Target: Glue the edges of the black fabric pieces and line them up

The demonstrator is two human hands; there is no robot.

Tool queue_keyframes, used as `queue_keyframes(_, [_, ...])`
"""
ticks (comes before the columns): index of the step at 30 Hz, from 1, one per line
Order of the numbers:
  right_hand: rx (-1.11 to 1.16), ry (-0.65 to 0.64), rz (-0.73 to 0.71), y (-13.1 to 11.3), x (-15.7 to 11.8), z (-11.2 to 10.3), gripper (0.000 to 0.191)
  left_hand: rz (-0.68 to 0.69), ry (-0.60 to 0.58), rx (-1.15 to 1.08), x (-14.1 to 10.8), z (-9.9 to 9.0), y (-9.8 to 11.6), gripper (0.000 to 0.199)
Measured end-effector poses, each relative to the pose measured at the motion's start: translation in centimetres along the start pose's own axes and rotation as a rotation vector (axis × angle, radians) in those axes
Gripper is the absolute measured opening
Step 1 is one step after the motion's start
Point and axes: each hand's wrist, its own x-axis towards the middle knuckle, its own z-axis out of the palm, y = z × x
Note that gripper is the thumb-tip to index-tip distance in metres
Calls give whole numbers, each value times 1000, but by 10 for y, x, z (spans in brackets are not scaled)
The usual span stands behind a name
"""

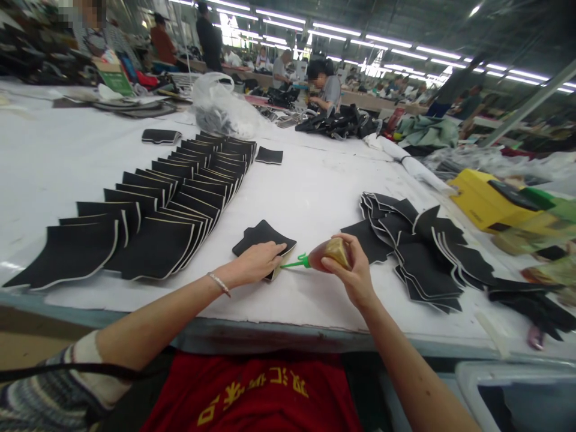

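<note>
My left hand (258, 262) rests on a small black sheet piece (261, 234) with pale edges, its fingers stretched over the top. The thumb side is partly hidden, and a tan strip shows under the near corner. My right hand (356, 271) is closed around a soft squeeze bottle (330, 254) of amber liquid, tipped on its side. Its thin green nozzle (293, 264) points left, with the tip at the piece's right edge beside my left fingers. Whether liquid is coming out cannot be made out.
Overlapping rows of black pieces (157, 240) cover the table's left side. A loose pile of similar pieces (425, 264) lies to the right, near a yellow box (488, 201). A clear plastic bag (220, 105) sits farther back. Several people work beyond the white table (310, 186).
</note>
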Motion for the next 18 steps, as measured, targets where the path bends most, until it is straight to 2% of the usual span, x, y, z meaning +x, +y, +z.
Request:
queue_keyframes(6, [40, -95, 41, -2, -2, 3, 52, -3, -3, -20, 0, -1, 1, 48])
queue_keyframes(9, [-6, -15, 7, 6, 8, -2, 52, 0, -13, -20, -1, -4, 3, 48])
queue_keyframes(14, [-126, 136, -129, 16, 20, -10, 53, -17, -36, -19, -1, -6, 3, 48])
queue_keyframes(18, [-119, 66, -121, 14, 15, -9, 52, -13, -54, -20, 0, -7, 3, 50])
